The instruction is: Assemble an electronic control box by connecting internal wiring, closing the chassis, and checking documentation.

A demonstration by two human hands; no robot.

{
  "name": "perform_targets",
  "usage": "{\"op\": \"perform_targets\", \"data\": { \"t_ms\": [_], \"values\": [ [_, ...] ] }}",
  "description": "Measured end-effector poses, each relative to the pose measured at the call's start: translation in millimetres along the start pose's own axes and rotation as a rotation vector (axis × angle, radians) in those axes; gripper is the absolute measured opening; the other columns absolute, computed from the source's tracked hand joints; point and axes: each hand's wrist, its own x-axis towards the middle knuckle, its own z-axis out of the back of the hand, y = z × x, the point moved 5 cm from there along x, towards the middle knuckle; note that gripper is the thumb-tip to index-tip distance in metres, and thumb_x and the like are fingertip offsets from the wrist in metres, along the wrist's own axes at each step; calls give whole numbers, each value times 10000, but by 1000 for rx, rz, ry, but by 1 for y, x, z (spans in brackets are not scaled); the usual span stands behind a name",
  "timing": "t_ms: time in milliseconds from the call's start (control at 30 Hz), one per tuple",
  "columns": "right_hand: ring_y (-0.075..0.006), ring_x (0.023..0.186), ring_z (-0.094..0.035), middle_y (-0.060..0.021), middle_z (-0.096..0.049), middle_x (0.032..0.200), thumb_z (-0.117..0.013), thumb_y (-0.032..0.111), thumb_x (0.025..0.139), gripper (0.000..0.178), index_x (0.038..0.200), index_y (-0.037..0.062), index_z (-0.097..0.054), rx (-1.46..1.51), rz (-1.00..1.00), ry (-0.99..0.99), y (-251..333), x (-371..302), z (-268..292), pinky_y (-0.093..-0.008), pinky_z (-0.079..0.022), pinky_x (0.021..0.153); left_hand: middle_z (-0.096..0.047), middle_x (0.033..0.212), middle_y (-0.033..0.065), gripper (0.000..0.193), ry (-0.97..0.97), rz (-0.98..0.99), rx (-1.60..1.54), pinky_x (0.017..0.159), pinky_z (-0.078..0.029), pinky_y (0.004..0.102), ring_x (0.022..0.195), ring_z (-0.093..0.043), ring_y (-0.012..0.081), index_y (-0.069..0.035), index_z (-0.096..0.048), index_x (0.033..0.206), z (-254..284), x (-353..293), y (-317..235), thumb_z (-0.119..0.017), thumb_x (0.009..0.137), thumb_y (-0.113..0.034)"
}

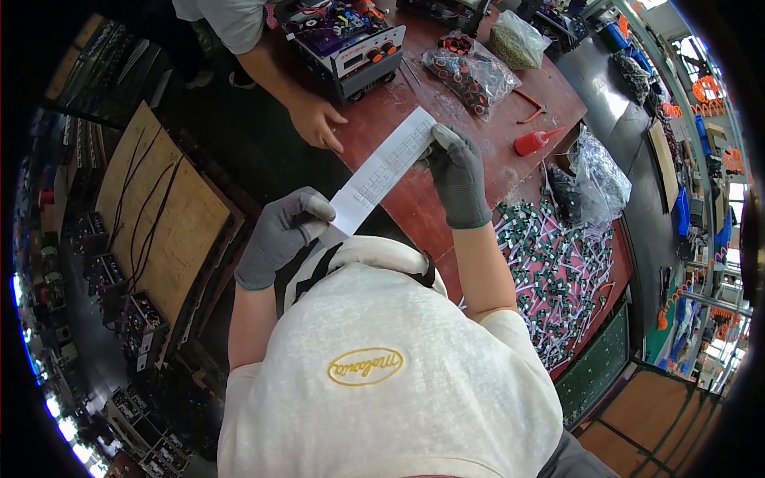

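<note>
A long white paper sheet [386, 169] with printed boxes and lines stretches slantwise in front of me, held at both ends. My left hand [280, 237], in a grey glove, pinches its lower left end between thumb and fingers. At the upper right end, my gloved right hand [459, 177] is closed on the paper, some of its fingers hidden behind. The sheet is above the edge of a red worktable [422, 213].
Another person's bare hand [316, 121] rests near an opened electronic device [344, 54]. Bagged parts [472, 77], orange-handled pliers [531, 107] and a red bottle [532, 143] lie on the table. Many small green boards with white leads [550, 279] are heaped at right. A wooden board [163, 207] lies left.
</note>
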Motion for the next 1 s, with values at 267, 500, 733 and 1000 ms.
{"op": "perform_targets", "data": {
  "t_ms": [267,500,733,1000],
  "values": [
    [-148,641,-596,-70,-625,761,-529,194,906,228,941,-14,-615,-35,18,-31,4,3,2,-265,-492,601,-570,895,35,163,19,-43,68,801,-445,227,855,-556,101,-5,-609,810,9,-2,0,-561,731,129],
    [-149,646,-600,-68,-616,768,-520,191,910,216,902,-6,-610,17,25,-52,10,15,11,-277,-503,588,-566,1152,145,143,12,-129,-94,837,-499,295,1035,-582,215,-17,-630,770,11,-2,2,-619,717,116],
    [-147,647,-603,-68,-614,767,-521,183,907,201,879,4,-608,64,13,-78,13,32,25,-273,-512,554,-497,1279,198,150,-78,-34,-292,858,-536,359,1091,-581,290,4,-657,750,19,-11,9,-643,674,133],
    [-140,634,-590,-53,-600,761,-542,162,889,154,868,22,-605,45,-15,-111,6,46,27,-281,-519,542,-553,1204,220,143,-40,-191,-176,840,-542,361,1018,-618,286,16,-661,755,18,-12,2,-652,667,129]
  ]
}}
